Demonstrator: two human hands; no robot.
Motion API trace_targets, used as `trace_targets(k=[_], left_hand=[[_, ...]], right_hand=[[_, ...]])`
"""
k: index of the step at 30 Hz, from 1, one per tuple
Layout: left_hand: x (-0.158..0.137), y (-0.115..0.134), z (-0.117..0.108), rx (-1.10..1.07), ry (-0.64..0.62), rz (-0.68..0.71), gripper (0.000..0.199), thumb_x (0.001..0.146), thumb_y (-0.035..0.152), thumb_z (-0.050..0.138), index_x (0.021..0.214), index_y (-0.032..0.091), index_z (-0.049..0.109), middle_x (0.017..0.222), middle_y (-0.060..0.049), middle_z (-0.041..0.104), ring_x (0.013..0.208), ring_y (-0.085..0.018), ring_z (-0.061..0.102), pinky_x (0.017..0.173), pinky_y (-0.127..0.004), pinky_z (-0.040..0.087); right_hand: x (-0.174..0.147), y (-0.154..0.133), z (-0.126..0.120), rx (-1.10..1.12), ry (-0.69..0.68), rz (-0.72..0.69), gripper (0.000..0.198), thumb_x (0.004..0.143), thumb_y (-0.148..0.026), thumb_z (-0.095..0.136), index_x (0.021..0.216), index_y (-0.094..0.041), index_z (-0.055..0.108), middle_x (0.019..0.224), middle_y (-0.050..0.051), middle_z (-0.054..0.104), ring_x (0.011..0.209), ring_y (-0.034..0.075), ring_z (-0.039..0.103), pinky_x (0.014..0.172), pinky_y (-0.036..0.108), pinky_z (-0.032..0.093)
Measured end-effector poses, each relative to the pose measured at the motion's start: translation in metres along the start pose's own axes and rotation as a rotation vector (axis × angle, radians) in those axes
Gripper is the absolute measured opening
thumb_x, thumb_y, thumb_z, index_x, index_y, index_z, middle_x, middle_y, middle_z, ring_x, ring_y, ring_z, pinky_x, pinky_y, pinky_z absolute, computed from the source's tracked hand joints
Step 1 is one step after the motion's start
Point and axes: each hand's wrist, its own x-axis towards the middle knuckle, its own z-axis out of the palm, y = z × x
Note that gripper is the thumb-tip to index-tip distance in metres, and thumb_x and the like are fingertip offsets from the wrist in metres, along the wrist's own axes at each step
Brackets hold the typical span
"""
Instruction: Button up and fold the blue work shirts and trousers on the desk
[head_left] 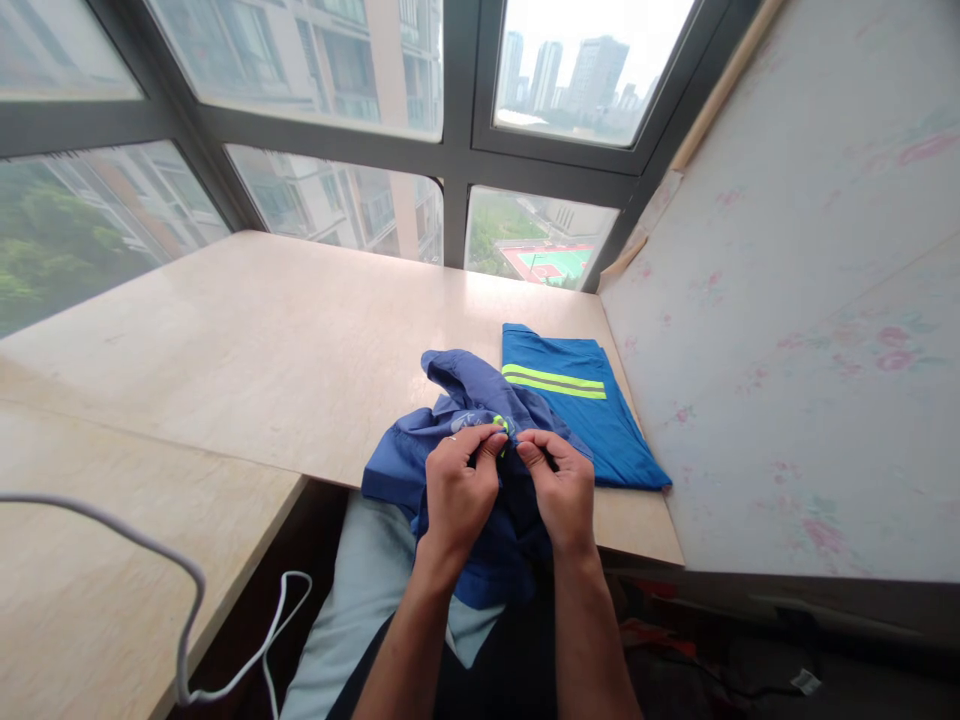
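While the left hand (463,485) and right hand (562,485) each pinch cloth between thumb and fingers, the blue garment (401,455) lies crumpled over the front of the bench (300,330) and onto the lap (371,560). A yellow-green strip (500,423) shows, partly hidden by fingertips. Pale print (466,422) is too small to read; wrists cover lower folds.

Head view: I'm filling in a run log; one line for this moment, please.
left hand: pinching crumpled blue garment | right hand: pinching same garment | folded blue cloth: on ledge, at right
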Motion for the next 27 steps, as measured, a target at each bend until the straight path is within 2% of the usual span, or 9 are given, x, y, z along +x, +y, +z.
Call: trace_targets(k=[8,15,21,24,27], left_hand=[[0.005,-0.004,0.008,-0.152,-0.012,-0.108,0.017,0.087,0.023,0.058,0.084,0.019,0.074,0.082,-0.004,0.076,0.076,-0.018,0.069,0.073,-0.029,0.055],[0.008,-0.007,0.004,-0.165,-0.071,-0.142,0.020,0.088,0.026,0.057,0.080,0.019,0.074,0.081,-0.003,0.075,0.076,-0.017,0.067,0.072,-0.028,0.054],[0.009,-0.009,-0.001,-0.189,-0.087,-0.168,0.021,0.088,0.027,0.057,0.083,0.018,0.075,0.079,-0.003,0.074,0.075,-0.017,0.066,0.070,-0.027,0.054],[0.007,-0.006,-0.005,-0.218,-0.095,-0.158,0.020,0.087,0.026,0.057,0.080,0.018,0.074,0.078,-0.003,0.074,0.074,-0.017,0.066,0.070,-0.027,0.054],[0.004,-0.002,-0.008,-0.241,-0.066,-0.134,0.019,0.087,0.028,0.058,0.079,0.018,0.073,0.077,-0.003,0.072,0.073,-0.016,0.065,0.069,-0.026,0.053]], right_hand=[[0.001,0.007,0.001,0.053,-0.050,0.015,0.018,0.086,-0.035,0.065,0.082,-0.020,0.072,0.077,0.001,0.070,0.071,0.017,0.062,0.068,0.029,0.051],[-0.001,0.003,0.009,-0.030,0.039,-0.158,0.015,0.091,-0.031,0.061,0.083,-0.021,0.069,0.084,0.003,0.069,0.082,0.019,0.063,0.079,0.034,0.052],[-0.001,-0.001,0.015,-0.107,0.041,-0.272,0.012,0.093,-0.025,0.059,0.088,-0.022,0.069,0.090,0.005,0.069,0.090,0.020,0.064,0.085,0.037,0.051],[-0.001,0.000,0.019,-0.127,0.075,-0.259,0.011,0.092,-0.025,0.061,0.086,-0.021,0.069,0.088,0.005,0.069,0.089,0.020,0.064,0.086,0.037,0.050],[-0.001,0.002,0.020,-0.099,0.072,-0.164,0.014,0.092,-0.029,0.061,0.085,-0.020,0.069,0.087,0.004,0.070,0.088,0.019,0.064,0.086,0.035,0.050]])
